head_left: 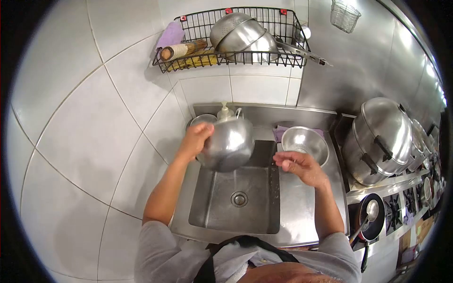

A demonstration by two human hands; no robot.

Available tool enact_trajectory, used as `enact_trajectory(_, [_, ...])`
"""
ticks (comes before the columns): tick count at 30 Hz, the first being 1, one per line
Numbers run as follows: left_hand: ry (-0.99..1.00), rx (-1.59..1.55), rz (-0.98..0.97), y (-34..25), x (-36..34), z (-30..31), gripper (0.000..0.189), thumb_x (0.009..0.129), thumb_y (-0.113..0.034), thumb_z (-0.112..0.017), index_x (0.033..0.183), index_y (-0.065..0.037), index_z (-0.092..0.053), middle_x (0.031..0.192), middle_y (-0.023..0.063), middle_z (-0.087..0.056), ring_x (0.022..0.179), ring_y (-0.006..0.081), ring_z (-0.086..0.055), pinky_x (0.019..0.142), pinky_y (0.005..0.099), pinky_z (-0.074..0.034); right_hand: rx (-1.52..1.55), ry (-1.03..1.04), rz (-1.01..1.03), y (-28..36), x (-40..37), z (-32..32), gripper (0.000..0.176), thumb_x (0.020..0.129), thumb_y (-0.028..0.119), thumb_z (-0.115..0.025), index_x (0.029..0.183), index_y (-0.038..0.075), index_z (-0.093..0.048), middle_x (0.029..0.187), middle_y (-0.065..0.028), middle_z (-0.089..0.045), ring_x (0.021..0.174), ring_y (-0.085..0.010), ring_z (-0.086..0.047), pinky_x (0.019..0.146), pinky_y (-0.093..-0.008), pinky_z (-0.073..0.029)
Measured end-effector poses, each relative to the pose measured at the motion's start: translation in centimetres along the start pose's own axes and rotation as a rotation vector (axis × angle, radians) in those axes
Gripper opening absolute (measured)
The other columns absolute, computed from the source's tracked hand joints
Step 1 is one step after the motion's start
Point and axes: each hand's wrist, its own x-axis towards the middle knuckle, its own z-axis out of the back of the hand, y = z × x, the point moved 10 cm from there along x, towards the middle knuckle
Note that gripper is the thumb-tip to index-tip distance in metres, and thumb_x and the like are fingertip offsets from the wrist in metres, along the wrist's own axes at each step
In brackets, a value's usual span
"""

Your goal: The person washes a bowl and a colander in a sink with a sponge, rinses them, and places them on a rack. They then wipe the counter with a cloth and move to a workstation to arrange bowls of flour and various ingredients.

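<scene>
My left hand grips the rim of a metal bowl, which is tilted above the back left of the sink. The bowl's rounded outside faces me, and its inside is hidden. To the right of the sink my right hand hangs in the air with its fingers stretched out, holding nothing. Just behind that hand a second metal bowl rests on the steel counter, partly over a purple cloth. A pump bottle stands behind the held bowl.
A black wire basket on the wall holds metal bowls, a brush and a purple cloth. At the right are a large lidded steamer pot and a black pan with a ladle by the burners. A wire strainer hangs above.
</scene>
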Motion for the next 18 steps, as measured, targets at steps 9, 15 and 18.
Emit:
enact_trajectory(9, [-0.441, -0.915, -0.477, -23.9, 9.7, 8.6, 0.032, 0.093, -0.013, -0.051, 0.112, 0.013, -0.048, 0.115, 0.0135, -0.053, 0.1, 0.0233, -0.053, 0.088, 0.0388, -0.045, 0.0, 0.14, -0.08, -2.5, -0.2, -4.4, 0.042, 0.089, 0.025, -0.06, 0.121, -0.001, -0.054, 0.112, -0.0108, -0.061, 0.101, -0.017, -0.059, 0.086, -0.0302, -0.048])
enact_trajectory(15, [-0.376, -0.169, -0.113, -20.3, 22.7, 7.0, 0.056, 0.092, -0.044, -0.048, 0.135, -0.009, -0.037, 0.136, 0.0146, -0.041, 0.127, 0.0298, -0.036, 0.097, 0.0499, -0.034, 0.086, 0.039, -0.324, -11.4, -7.7, -3.7, 0.044, 0.088, 0.031, -0.06, 0.118, -0.001, -0.056, 0.11, -0.0105, -0.063, 0.099, -0.0185, -0.06, 0.084, -0.0316, -0.049])
enact_trajectory(18, [-0.077, -0.009, -0.349, -21.2, 25.2, 1.5, 0.063, 0.087, -0.05, -0.053, 0.134, -0.01, -0.042, 0.138, 0.0145, -0.041, 0.13, 0.0269, -0.034, 0.103, 0.0425, -0.027, 0.122, -0.141, -0.454, -15.4, -12.7, -1.3, 0.048, 0.088, 0.036, -0.06, 0.117, -0.002, -0.057, 0.109, -0.0122, -0.063, 0.098, -0.0214, -0.06, 0.082, -0.033, -0.05])
